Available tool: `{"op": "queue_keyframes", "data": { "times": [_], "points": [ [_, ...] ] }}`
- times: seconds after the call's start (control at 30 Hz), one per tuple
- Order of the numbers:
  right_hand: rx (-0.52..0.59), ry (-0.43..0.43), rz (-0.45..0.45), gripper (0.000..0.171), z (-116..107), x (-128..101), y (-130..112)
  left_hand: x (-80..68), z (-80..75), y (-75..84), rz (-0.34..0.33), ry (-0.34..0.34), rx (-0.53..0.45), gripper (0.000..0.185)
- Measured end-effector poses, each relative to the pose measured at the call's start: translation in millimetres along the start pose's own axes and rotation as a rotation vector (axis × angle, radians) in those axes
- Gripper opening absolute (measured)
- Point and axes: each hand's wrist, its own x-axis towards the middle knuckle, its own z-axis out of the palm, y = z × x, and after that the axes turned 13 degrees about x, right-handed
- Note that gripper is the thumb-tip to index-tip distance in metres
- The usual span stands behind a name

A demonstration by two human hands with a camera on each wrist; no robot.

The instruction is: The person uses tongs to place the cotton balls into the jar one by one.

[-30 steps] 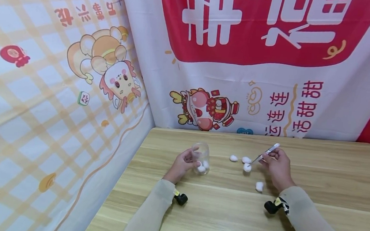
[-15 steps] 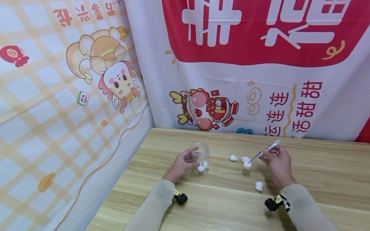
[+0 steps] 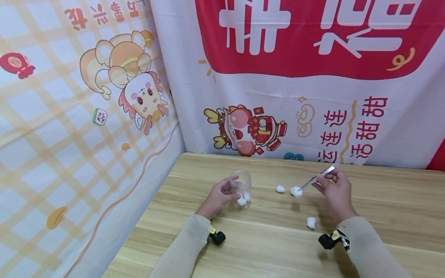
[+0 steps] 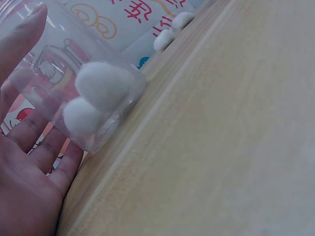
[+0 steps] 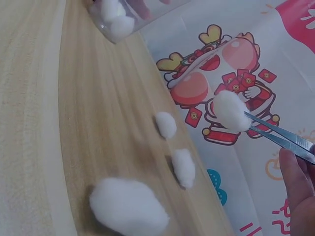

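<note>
My left hand [image 3: 223,194] grips a clear plastic jar [image 3: 242,188] standing on the wooden table [image 3: 275,258]. Two cotton balls [image 4: 101,88] lie inside the jar, and my fingers [image 4: 24,147] wrap its side. My right hand [image 3: 335,191] pinches metal tweezers [image 3: 320,176], whose tips hold a cotton ball [image 5: 230,110] a little above the table, right of the jar. Three loose cotton balls lie on the table: a far one [image 5: 166,124], a middle one [image 5: 183,167] and a near one [image 5: 129,206], which is also visible below the tweezers [image 3: 311,222].
Printed cloth backdrops [image 3: 299,75] stand right behind the table and along its left side [image 3: 69,121]. Bare wood stretches to the right [image 3: 407,204] and towards the front edge. Small black wrist cameras [image 3: 218,238] sit on both forearms.
The tweezers closed on a cotton ball lying on the table and lifted it up and slightly left. The left hand and jar stayed put.
</note>
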Motion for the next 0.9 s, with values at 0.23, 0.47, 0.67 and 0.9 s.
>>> {"op": "queue_keyframes", "data": {
  "times": [0.23,0.47,0.67,0.9],
  "points": [
    [-0.017,0.029,0.005,0.019,4,3,-3,0.1,-1.0,0.6,0.008,0.000,-0.003,0.067],
    [-0.002,0.019,0.013,0.020,8,3,-8,-0.5,-1.1,1.8,0.009,-0.002,-0.005,0.066],
    [-0.020,0.019,0.009,0.023,13,4,-10,-1.1,-0.4,1.2,0.012,0.002,-0.014,0.068],
    [0.029,0.006,-0.003,0.025,17,1,-11,-0.1,-1.2,0.7,-0.001,-0.023,-0.004,0.070]
  ]
}}
